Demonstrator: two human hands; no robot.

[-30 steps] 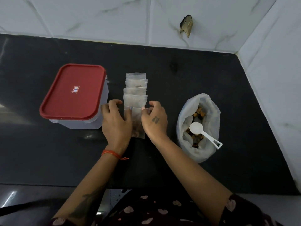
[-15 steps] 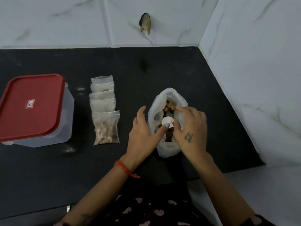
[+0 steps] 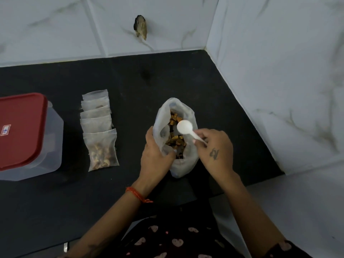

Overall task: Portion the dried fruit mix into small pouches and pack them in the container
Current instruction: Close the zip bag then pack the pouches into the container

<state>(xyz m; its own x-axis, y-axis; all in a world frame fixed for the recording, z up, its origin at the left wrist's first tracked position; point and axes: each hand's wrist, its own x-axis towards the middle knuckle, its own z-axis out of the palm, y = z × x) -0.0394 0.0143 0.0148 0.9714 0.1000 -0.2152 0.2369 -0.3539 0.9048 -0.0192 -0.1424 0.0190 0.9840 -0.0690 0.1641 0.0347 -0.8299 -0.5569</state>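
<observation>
An open plastic bag (image 3: 163,118) of dried fruit mix (image 3: 176,140) stands on the black counter (image 3: 130,81). My left hand (image 3: 155,157) grips the bag's left edge and holds the mouth open. My right hand (image 3: 214,149) pinches the handle of a white plastic scoop (image 3: 184,127), whose bowl hovers over the bag's mouth. To the left lies a row of several small clear pouches (image 3: 95,110); the nearest pouch (image 3: 101,149) is filled with nuts and fruit. At the far left stands a clear container with a red lid (image 3: 20,129), closed.
White marble-look tiled walls (image 3: 270,81) close off the counter at the back and on the right. A small dark hole (image 3: 141,27) marks the back wall. The counter's front edge runs just before my body.
Both hands left the filled pouch and moved right to the bag. My right hand took the scoop by its handle and lifted it; my left hand took hold of the bag's edge.
</observation>
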